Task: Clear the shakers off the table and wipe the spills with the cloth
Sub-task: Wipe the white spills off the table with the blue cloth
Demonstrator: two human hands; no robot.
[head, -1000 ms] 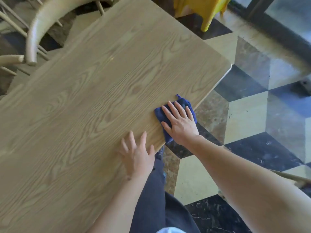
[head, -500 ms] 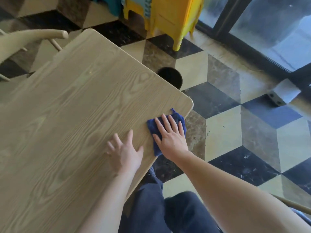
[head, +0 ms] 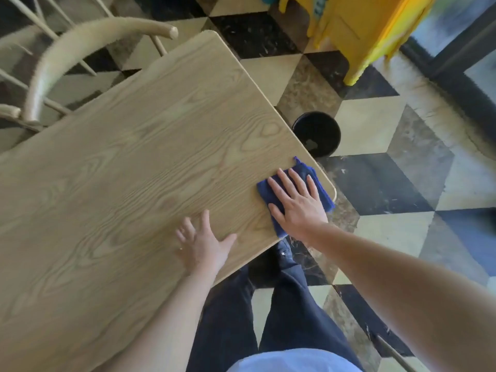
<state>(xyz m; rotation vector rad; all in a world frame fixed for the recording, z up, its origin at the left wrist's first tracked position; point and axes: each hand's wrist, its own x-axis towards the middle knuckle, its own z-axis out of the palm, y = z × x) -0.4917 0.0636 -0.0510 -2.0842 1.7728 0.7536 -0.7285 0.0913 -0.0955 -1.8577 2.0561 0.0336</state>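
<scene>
A folded blue cloth (head: 320, 181) lies at the near right corner of the light wooden table (head: 139, 162). My right hand (head: 296, 201) presses flat on the cloth with its fingers spread, and part of the cloth hangs over the table edge. My left hand (head: 202, 245) rests flat on the bare tabletop beside it, fingers apart, holding nothing. No shakers are in view. I cannot make out any spill on the wood.
A pale wooden chair (head: 67, 63) with a curved back stands at the table's far left. A black round bin (head: 316, 134) sits on the patterned tile floor just past the right edge. A yellow plastic stool (head: 359, 36) stands further back, near a dark window frame.
My right hand has slid the cloth along the near edge to the table's right corner. My left hand has stayed flat beside it. The view has swung, showing the table's far end.
</scene>
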